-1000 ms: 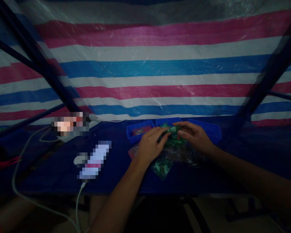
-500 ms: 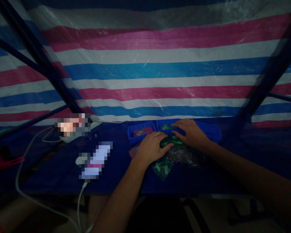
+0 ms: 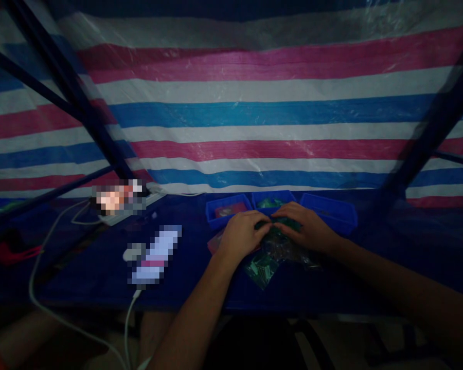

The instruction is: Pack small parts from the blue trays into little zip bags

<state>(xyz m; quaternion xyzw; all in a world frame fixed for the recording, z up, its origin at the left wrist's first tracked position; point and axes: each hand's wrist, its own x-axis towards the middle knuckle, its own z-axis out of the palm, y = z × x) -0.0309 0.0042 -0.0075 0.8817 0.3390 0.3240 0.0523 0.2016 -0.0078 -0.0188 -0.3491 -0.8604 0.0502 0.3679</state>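
My left hand (image 3: 239,235) is over a pile of small plastic bags, its thumb and fingers drawn together on the edge of a green plastic bag (image 3: 290,223). Opposite it, my right hand (image 3: 314,228) pinches the same bag, the fingertips of both hands almost meeting. What lies under the fingers is partly hidden. Closer to me is another green bag (image 3: 261,270) with small thin pieces inside. Clear bags (image 3: 287,252) with dark contents lie beneath the hands. A pink bag (image 3: 215,242) shows left of my left wrist.
Behind the hands stand three blue bins: a left bin (image 3: 210,221) with pink bags, a middle bin (image 3: 291,196) with green bags, and a right bin (image 3: 341,213). To the left are a blurred phone (image 3: 156,257) on a white cable (image 3: 127,324) and a power strip (image 3: 118,217). A striped sheet (image 3: 254,113) hangs behind.
My right hand has come back from the middle bin toward me, and its fingertips now meet the left hand's at the green bag. The left fingers have drawn together. The view shifted slightly.
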